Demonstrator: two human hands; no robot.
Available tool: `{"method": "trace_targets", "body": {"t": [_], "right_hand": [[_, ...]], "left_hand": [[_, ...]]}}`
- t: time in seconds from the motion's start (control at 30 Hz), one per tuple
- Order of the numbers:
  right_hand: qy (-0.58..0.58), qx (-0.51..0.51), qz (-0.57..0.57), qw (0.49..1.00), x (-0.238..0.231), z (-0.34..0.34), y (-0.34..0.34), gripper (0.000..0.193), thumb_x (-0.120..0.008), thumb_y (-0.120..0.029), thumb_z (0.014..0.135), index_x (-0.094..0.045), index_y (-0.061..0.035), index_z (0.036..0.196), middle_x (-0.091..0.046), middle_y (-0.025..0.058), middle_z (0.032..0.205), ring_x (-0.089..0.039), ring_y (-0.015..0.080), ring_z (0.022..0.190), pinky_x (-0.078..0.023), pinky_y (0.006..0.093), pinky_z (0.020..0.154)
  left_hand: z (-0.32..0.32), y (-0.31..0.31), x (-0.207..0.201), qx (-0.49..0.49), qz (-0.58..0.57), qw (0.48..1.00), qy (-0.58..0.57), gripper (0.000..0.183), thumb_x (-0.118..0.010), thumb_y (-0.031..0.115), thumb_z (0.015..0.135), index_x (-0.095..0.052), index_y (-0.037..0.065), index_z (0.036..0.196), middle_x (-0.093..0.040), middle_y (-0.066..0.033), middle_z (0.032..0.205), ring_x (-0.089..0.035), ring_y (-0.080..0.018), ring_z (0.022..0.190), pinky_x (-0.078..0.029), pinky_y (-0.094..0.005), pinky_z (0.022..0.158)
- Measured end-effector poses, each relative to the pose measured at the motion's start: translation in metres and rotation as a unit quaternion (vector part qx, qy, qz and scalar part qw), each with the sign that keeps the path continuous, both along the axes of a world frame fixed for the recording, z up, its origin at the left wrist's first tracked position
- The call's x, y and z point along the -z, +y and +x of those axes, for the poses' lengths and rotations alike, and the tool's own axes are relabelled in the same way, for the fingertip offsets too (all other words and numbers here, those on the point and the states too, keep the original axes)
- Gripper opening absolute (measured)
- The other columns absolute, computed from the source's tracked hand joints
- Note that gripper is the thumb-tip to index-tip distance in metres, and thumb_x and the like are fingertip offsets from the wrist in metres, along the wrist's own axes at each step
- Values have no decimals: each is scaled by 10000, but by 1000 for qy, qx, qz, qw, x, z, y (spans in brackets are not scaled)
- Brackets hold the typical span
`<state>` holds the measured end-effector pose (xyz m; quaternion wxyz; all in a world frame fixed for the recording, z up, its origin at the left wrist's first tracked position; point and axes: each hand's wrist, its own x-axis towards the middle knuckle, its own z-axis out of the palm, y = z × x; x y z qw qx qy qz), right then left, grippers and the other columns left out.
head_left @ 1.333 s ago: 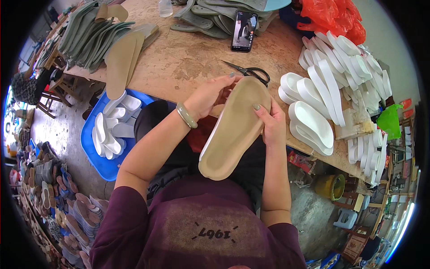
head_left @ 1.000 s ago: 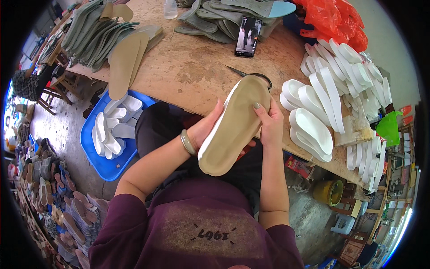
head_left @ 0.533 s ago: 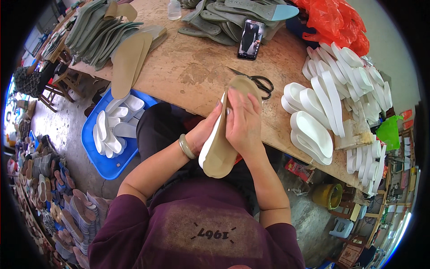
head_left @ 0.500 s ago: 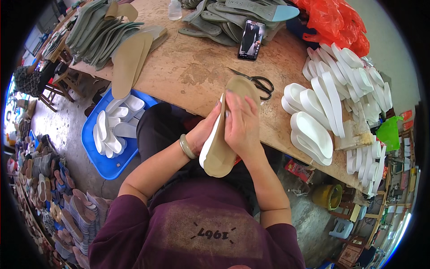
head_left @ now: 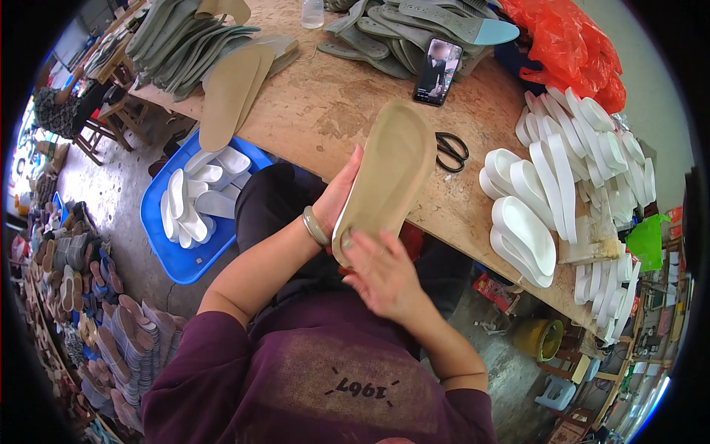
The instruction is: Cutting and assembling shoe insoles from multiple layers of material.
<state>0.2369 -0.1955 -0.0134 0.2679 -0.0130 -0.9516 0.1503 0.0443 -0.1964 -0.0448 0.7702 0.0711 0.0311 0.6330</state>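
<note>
A white shoe sole with a tan insole (head_left: 388,166) on it is held over my lap, long side toward the table. My left hand (head_left: 339,194) grips it along its left edge, thumb up on the rim and the other fingers hidden underneath. My right hand (head_left: 384,277) rests on the insole's near, narrower end, its fingers stretched and a little apart, touching the surface. A white rim shows along the left edge. Just right of the insole, black-handled scissors (head_left: 451,152) lie on the table, their blades hidden behind it.
White soles (head_left: 523,237) stand in rows on the wooden table (head_left: 325,111)'s right side. Grey insoles (head_left: 177,52), tan insole sheets (head_left: 229,96), a phone (head_left: 438,72) and a red plastic bag (head_left: 569,52) lie farther back. A blue tub (head_left: 181,272) of white soles sits left.
My right hand has slid from the insole's upper middle down to its near end. The insole now faces up more fully. My view has shifted slightly.
</note>
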Motion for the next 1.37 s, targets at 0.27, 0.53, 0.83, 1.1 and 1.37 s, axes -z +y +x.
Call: {"method": "trace_targets", "body": {"t": [0.27, 0.53, 0.83, 1.1, 1.37], "right_hand": [[5, 123, 78, 989, -34, -45, 113, 565, -611, -269, 957, -453, -26, 1441, -553, 149, 1418, -480, 299, 1364, -264, 550, 1169], [21, 15, -10, 1000, 20, -18, 25, 613, -601, -384, 953, -497, 32, 1391, -540, 227, 1405, -514, 379, 1326, -322, 573, 1130], [90, -18, -214, 972, 24, -18, -18, 756, -819, -69, 742, -459, 48, 1397, -548, 240, 1384, -538, 407, 1285, -435, 475, 1085], [-36, -34, -287, 957, 13, 23, 33, 531, -734, -10, 747, -600, -52, 1260, -658, 151, 1246, -659, 318, 1131, -549, 378, 927], [-343, 284, -176, 878, 143, 105, 92, 434, -705, -102, 798, -596, -90, 1218, -677, 168, 1150, -667, 365, 1020, -547, 465, 857]], "left_hand": [[4, -8, -3, -39, 2, 996, 84, 668, -328, 605, 1033, -363, 174, 1541, -482, -104, 1500, -516, -293, 1329, -418, -478, 1118], [-9, -25, -11, -229, -76, 956, 169, 679, -303, 579, 1050, -398, 84, 1504, -523, -145, 1447, -563, -285, 1267, -465, -434, 1077], [11, -72, -44, -464, -145, 834, 260, 666, -368, 652, 1009, -538, 79, 1303, -664, -86, 1079, -668, -218, 941, -564, -355, 800], [27, -152, 40, -381, -255, 796, 395, 558, -382, 547, 1048, -565, 74, 1282, -649, -80, 1160, -641, -209, 1017, -520, -350, 883], [-7, -76, 151, 30, -10, 490, 871, 419, -589, 295, 971, -588, 18, 1285, -662, -123, 1229, -665, -286, 1056, -536, -424, 893]]}}
